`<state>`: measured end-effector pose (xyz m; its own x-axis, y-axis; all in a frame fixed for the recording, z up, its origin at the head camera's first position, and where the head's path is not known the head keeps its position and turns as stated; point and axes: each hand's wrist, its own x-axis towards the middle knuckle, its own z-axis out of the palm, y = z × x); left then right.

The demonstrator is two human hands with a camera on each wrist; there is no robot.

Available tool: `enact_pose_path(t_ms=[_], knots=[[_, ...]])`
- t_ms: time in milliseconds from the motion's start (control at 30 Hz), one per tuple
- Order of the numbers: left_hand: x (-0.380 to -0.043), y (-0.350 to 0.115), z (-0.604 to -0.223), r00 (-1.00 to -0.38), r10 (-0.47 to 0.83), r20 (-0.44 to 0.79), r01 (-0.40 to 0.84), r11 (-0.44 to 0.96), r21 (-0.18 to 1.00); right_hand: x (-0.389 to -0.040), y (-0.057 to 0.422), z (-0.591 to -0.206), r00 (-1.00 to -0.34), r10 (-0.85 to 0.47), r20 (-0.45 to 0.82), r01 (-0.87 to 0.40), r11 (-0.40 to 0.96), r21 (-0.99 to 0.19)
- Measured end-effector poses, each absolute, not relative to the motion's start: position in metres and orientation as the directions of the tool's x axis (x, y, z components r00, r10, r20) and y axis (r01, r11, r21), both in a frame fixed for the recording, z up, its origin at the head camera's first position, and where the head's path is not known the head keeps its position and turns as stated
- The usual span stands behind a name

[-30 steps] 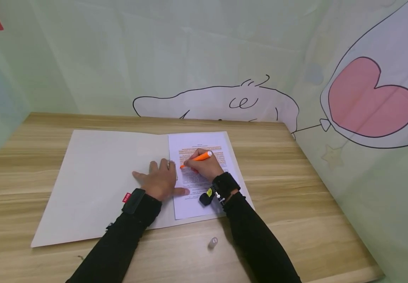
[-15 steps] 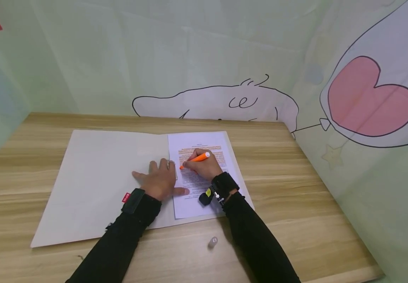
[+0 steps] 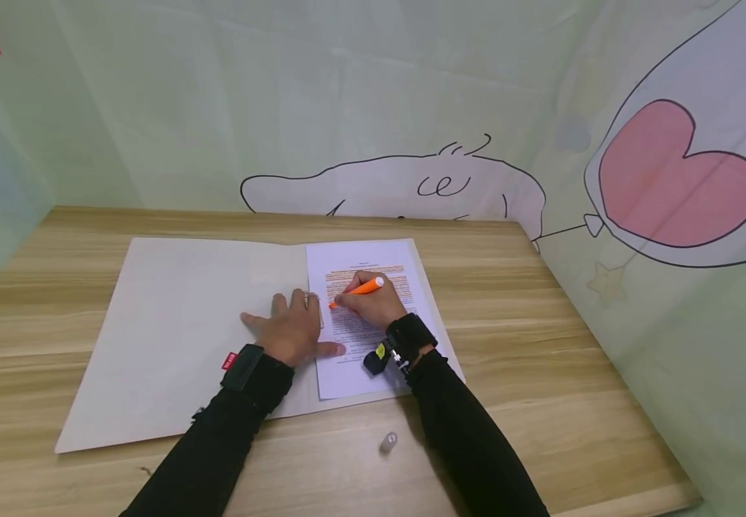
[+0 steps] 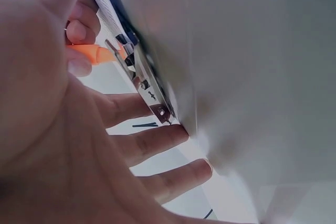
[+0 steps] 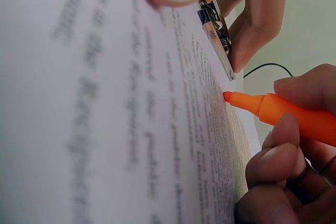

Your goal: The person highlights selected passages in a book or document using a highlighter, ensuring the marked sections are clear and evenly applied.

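My right hand grips an orange highlighter, its tip at the left end of a text line on a printed sheet. Orange marking covers the upper lines of the text. In the right wrist view the highlighter's orange tip meets the page. My left hand lies with fingers spread across the fold of an open white folder, its thumb on the sheet's left margin. A metal clip along the sheet's left edge shows beside the left fingers; in the head view they partly hide it.
A small translucent cap lies on the wooden table in front of the folder. Printed fabric walls stand along the table's back and sides. A small red tag shows at the left wristband.
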<state>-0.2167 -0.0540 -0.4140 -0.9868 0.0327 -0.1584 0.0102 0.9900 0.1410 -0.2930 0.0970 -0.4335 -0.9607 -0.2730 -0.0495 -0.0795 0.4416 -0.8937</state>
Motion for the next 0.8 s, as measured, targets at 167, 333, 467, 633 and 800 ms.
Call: enact_pose_path(t_ms=[167,333,467,633,800], knots=[[-0.217,-0.0542,-0.4139,-0.987,0.035,-0.157,0.013,0.99,0.138,-0.2929,0.0975,-0.4332,-0.965,-0.261,-0.027,-0.097,0.449,-0.888],[-0.2171,-0.0547,-0.4147,-0.987,0.034,-0.159,0.011,0.99,0.142,-0.2936,0.0982,-0.4339,-0.962,-0.266,-0.051,-0.077,0.448,-0.891],[-0.2172,-0.0547,-0.4144,-0.986,0.035,-0.164,0.011,0.989,0.146,-0.2946,0.1002,-0.4336,-0.963,-0.262,-0.061,-0.069,0.459,-0.886],[-0.2172,-0.0543,-0.4132,-0.986,0.036,-0.165,0.012,0.989,0.146,-0.2955,0.1014,-0.4326,-0.964,-0.26,-0.056,-0.074,0.467,-0.881],[-0.2177,-0.0544,-0.4128,-0.984,0.03,-0.176,0.004,0.989,0.149,-0.2952,0.1015,-0.4328,-0.964,-0.257,-0.071,-0.058,0.459,-0.886]])
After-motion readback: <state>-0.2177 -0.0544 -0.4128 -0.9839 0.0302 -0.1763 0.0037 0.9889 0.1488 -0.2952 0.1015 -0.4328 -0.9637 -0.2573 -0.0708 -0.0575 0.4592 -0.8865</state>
